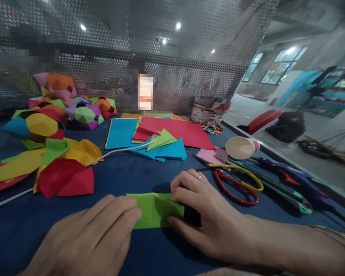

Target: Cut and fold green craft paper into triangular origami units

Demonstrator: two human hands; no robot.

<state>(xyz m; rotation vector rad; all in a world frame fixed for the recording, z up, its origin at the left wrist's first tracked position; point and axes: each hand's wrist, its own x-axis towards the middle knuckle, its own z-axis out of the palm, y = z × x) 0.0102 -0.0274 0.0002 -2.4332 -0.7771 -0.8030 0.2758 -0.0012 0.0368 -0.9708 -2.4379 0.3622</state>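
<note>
Risks, as judged from where I stand. The green paper [151, 211] could take a crooked crease: the left hand [94, 230] bears on one end while the right hand [201, 207] lifts the other, so uneven pull would skew the layers. A hard squeeze on the raised part could dent it where no fold is wanted. If the left fingertips slip, the paper may slide or swing on the smooth bench [117, 176]. A wide sweep of the right forearm could knock the scissors [248, 186] or the glue gun [293, 176], both lying toward the bench's right edge; the paper cup [241, 148] is on its side near that edge and could roll.

Hands: right, thumb at the paper's lower edge, fingers at its upper edge, pinching the right end. Left, fingers together over the left end; its thumb is hidden, so I cannot tell whether it pinches or only presses.

Specimen: bright green, matt, a low oblong, longer from side to side. Left part fairly flat, with an upright crease near mid-length; right part bows up and shades darker. Position: front part of the bench, between the hands, well in from the right edge.
</note>
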